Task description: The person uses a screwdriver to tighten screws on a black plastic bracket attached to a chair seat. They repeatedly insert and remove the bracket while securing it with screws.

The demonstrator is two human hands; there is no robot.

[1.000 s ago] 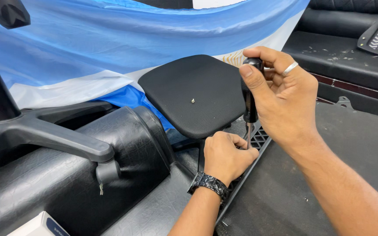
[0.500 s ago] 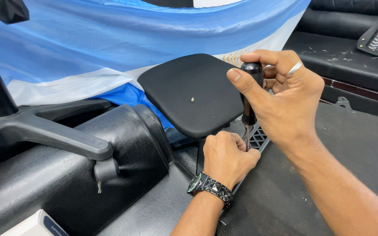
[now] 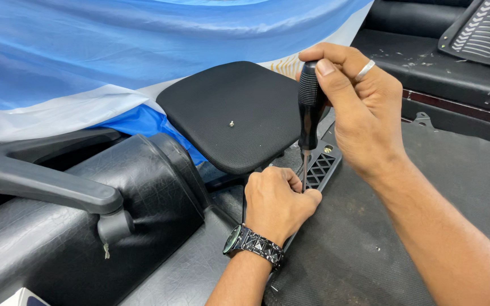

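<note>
Black ribbed-handled screwdriver (image 3: 308, 116) stands upright in my right hand (image 3: 364, 113), fingers wrapped tight; its tip drops beside my left hand (image 3: 276, 201), fisted on the black slotted plastic bracket (image 3: 320, 169).

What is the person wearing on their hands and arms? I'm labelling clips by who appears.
Both forearms are bare, no sleeves or gloves. The left hand has a dark metal-link wristwatch on its wrist. The right hand wears a plain silver ring on one finger.
</note>
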